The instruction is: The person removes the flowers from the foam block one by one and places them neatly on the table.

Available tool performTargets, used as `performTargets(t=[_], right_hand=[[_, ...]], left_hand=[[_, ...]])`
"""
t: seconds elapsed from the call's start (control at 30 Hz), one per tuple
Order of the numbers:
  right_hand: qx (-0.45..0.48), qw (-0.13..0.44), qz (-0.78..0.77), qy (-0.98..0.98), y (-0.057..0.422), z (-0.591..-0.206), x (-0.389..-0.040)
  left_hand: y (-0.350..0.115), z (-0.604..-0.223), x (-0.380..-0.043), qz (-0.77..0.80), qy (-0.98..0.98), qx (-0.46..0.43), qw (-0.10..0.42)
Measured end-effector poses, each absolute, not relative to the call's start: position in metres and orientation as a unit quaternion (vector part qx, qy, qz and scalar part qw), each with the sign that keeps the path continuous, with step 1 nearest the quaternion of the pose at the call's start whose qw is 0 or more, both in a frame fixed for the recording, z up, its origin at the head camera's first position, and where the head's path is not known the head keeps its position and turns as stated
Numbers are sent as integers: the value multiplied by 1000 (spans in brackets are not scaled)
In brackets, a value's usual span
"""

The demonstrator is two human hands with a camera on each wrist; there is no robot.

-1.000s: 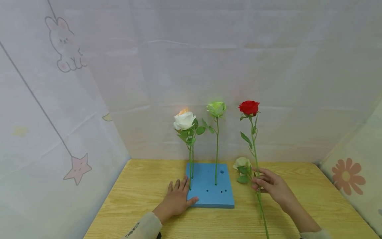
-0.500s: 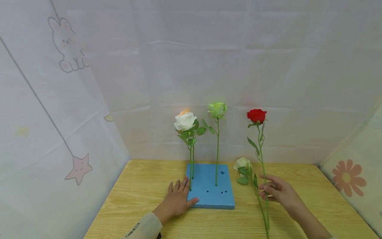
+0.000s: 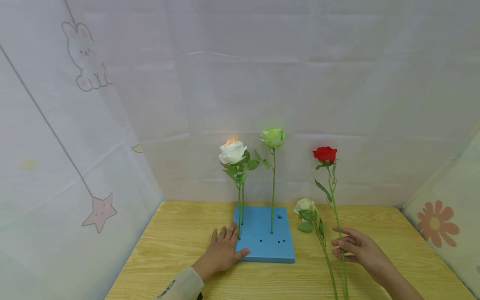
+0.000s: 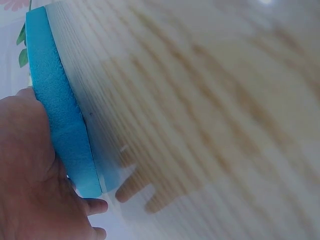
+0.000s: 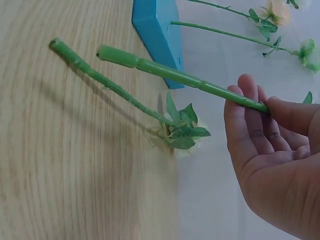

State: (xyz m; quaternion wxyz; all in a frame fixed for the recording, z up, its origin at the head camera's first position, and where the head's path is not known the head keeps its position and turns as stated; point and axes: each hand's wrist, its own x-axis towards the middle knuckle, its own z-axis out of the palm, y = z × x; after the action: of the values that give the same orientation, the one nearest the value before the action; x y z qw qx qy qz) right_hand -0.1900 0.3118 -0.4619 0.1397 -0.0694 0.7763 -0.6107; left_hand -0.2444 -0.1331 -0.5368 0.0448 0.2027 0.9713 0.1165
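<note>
My right hand (image 3: 361,252) pinches the green stem of a red rose (image 3: 325,154) between thumb and fingers, its bloom up. In the right wrist view the stem's cut end (image 5: 107,53) hangs free above the table. Fingers spread, my left hand (image 3: 222,249) rests against the left edge of a blue foam board (image 3: 262,252), its thumb over the front corner. From holes in the board rise a white rose (image 3: 232,152), an orange rose (image 3: 231,141) mostly behind it, and a green rose (image 3: 273,138). A cream rose (image 3: 304,206) lies on the table between board and right hand.
Several bare holes (image 3: 279,216) show in the board's right and front parts. The wood-grain table (image 3: 180,233) meets a pale cloth backdrop (image 3: 240,83) at its back edge, and printed cloth hangs at both sides.
My right hand has moved right and toward me with the red rose, whose bloom is now lower and farther right. The left hand stays on the board.
</note>
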Motion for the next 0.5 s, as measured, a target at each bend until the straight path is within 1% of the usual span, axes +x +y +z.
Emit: performTargets(t=[0.5], right_hand=[[-59,172,-624,760,332,-476,-183]], left_hand=[[-132,-539,-246,116,972,201,40]])
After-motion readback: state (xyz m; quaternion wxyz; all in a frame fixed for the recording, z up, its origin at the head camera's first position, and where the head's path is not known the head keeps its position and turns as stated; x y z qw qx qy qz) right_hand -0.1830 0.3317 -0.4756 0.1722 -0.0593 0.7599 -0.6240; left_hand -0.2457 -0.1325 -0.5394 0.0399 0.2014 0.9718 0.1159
